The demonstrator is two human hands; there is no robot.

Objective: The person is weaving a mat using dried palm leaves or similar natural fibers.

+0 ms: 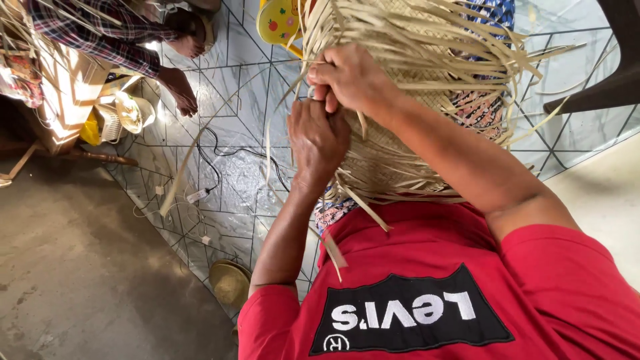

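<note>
Half-woven palm-leaf basket (413, 100), pale straw in colour with loose flat strips splaying out on every side, rests on the lap of a person in a red T-shirt (427, 293), above a patterned tiled floor (233, 87). The left hand (319, 137) and right hand (350, 77) meet at its near edge, both closed and pinching strips between their fingers, the two hands touching. Around them lie a black cable (217, 160), a small round woven lid (229, 281) and a yellow plastic stool (279, 20), while another person's bare feet (180, 90) rest at upper left beside a sunlit pile of strips.
</note>
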